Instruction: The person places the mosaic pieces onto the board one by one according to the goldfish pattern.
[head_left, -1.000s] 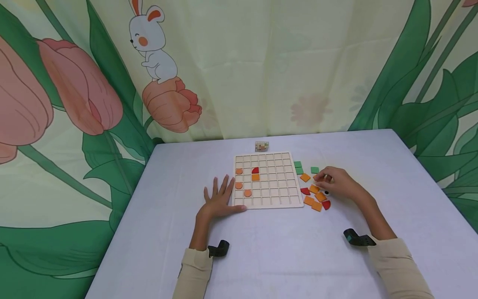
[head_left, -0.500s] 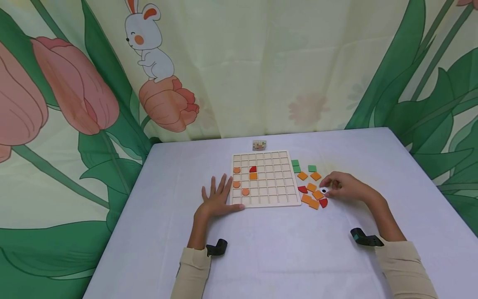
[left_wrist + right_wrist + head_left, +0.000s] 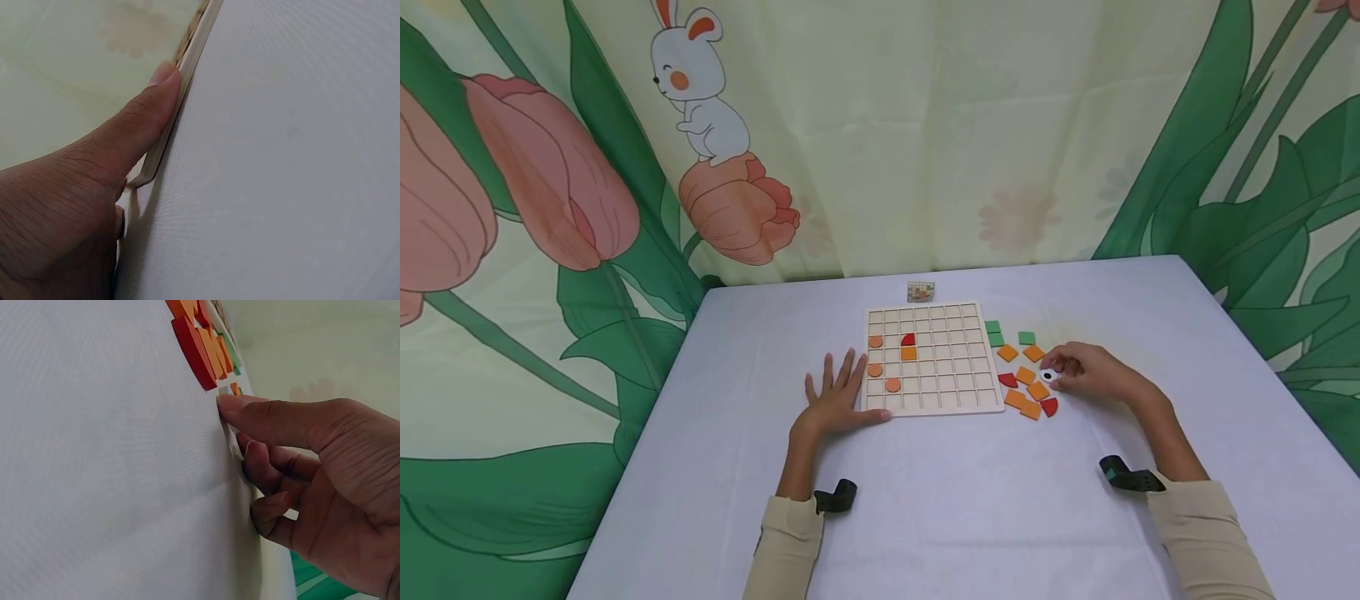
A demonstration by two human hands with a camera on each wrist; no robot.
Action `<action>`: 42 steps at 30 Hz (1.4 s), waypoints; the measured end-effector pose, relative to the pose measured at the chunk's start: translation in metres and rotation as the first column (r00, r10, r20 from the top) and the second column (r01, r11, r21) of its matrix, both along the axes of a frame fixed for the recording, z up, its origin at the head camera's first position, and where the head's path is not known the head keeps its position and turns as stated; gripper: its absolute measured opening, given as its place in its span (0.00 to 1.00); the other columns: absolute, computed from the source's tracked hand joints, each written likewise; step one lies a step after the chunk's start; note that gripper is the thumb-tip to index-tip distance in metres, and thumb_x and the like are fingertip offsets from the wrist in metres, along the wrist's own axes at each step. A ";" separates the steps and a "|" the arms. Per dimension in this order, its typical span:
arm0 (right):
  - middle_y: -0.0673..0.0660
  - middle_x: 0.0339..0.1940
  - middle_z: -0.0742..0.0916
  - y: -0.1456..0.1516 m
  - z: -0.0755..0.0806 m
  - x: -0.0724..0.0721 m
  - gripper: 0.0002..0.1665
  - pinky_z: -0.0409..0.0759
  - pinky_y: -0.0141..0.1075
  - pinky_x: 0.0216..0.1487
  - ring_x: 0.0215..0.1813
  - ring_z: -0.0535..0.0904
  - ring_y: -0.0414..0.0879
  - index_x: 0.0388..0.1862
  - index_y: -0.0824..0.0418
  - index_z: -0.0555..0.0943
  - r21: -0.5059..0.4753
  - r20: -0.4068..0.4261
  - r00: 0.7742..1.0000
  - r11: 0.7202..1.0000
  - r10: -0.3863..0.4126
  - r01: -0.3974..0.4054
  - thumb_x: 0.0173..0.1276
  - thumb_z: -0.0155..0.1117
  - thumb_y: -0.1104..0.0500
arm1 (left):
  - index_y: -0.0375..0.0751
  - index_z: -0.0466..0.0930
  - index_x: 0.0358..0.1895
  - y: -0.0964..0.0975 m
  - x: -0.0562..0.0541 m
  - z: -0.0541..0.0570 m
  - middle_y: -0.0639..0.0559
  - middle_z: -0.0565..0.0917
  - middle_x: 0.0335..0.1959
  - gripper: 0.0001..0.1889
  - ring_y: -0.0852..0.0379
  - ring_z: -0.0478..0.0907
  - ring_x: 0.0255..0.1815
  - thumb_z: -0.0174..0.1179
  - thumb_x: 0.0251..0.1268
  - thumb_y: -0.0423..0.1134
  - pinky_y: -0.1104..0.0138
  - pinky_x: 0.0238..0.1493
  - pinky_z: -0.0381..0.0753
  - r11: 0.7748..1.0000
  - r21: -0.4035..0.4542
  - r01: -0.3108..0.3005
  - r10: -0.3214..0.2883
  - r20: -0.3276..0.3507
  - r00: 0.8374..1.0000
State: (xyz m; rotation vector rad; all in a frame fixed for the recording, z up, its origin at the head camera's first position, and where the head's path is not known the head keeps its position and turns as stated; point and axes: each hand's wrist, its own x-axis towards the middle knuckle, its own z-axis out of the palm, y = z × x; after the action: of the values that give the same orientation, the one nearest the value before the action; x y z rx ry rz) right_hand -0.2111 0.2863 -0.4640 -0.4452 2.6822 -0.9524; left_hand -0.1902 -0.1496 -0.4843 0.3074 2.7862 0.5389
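My left hand (image 3: 835, 408) rests with spread fingers at the near left corner of a pale wooden grid board (image 3: 951, 362). In the left wrist view its thumb (image 3: 140, 115) lies along the board's edge. My right hand (image 3: 1097, 371) is right of the board, pinching a white round eye piece (image 3: 1048, 376) with a black dot between thumb and fingertips. Little of that piece shows in the right wrist view. On the board sit a red quarter-round piece (image 3: 908, 340), an orange square (image 3: 908, 353) just below it, and several orange discs (image 3: 892, 385) at the left.
Loose orange squares (image 3: 1038, 391), red pieces (image 3: 1050, 407) and green pieces (image 3: 1027, 337) lie between the board and my right hand. Behind the board is a small patterned object (image 3: 921, 291). A white cloth (image 3: 962, 508) covers the table, with a printed curtain (image 3: 910, 167) beyond.
My right hand has moved from an orange square, now lying by the green piece, to the white eye piece, which it has shifted slightly away from me. The left hand stays at the board.
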 end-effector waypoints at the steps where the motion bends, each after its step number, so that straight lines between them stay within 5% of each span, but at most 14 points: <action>1: 0.53 0.34 0.79 0.000 0.000 0.000 0.17 0.76 0.29 0.36 0.38 0.72 0.48 0.48 0.66 0.81 0.001 0.002 1.000 1.000 -0.005 0.005 0.61 0.71 0.63 | 0.55 0.38 0.80 0.000 0.000 0.000 0.52 0.35 0.81 0.59 0.41 0.20 0.78 0.60 0.50 0.73 0.34 0.67 0.24 1.000 -0.003 -0.001 0.001 0.000 1.000; 14: 0.56 0.34 0.80 -0.006 -0.004 -0.004 0.16 0.77 0.27 0.35 0.37 0.73 0.49 0.45 0.68 0.79 0.008 -0.033 0.997 0.997 -0.071 0.072 0.61 0.72 0.63 | 0.56 0.38 0.80 -0.002 0.000 -0.001 0.52 0.35 0.81 0.59 0.42 0.20 0.77 0.60 0.50 0.74 0.35 0.67 0.24 1.000 -0.007 -0.008 0.008 0.004 1.000; 42: 0.54 0.32 0.79 -0.083 -0.001 -0.026 0.18 0.78 0.31 0.31 0.34 0.73 0.47 0.45 0.65 0.78 -0.065 -0.073 0.994 0.995 0.075 -0.080 0.61 0.73 0.59 | 0.56 0.39 0.80 0.000 -0.004 -0.008 0.53 0.35 0.81 0.60 0.43 0.19 0.77 0.60 0.48 0.75 0.35 0.67 0.24 1.000 -0.017 -0.015 0.015 -0.005 1.000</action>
State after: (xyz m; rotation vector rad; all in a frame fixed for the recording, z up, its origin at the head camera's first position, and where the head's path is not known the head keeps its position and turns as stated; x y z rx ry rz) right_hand -0.2372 0.2028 -0.4651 -0.6038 2.6794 -1.0255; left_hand -0.1937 -0.1498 -0.4919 0.2852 2.7982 0.5179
